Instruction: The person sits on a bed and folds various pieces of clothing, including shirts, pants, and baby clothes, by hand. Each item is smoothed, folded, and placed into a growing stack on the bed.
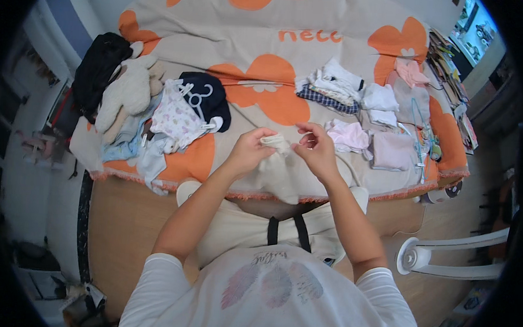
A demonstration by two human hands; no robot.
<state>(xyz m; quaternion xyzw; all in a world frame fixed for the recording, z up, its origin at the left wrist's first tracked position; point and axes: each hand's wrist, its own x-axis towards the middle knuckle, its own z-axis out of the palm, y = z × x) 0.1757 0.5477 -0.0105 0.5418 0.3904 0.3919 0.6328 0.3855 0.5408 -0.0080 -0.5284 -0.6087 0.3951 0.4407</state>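
In the middle of the head view, my left hand (252, 149) grips the gathered top of a small cream-coloured cloth garment (279, 175), which hangs down at the sofa's fringed front edge. Its fingers and thumb pinch a rolled or bunched band. Just right of the cloth is my right hand (316, 150), its fingers curled and thumb apart, with nothing plainly held; its thumb tip is close to the bunched part. Whether it touches the cloth, I cannot tell. Right of this hand lies a pale pink folded garment (348, 135).
A sofa cover (246, 115) with orange flowers spreads ahead. Left lie a patterned baby garment (176, 115), a white hanger (196, 100), a plush toy (128, 89) and a black bag or cloth (101, 71). Folded clothes (333, 86) are stacked right, near a blue hanger (419, 138).
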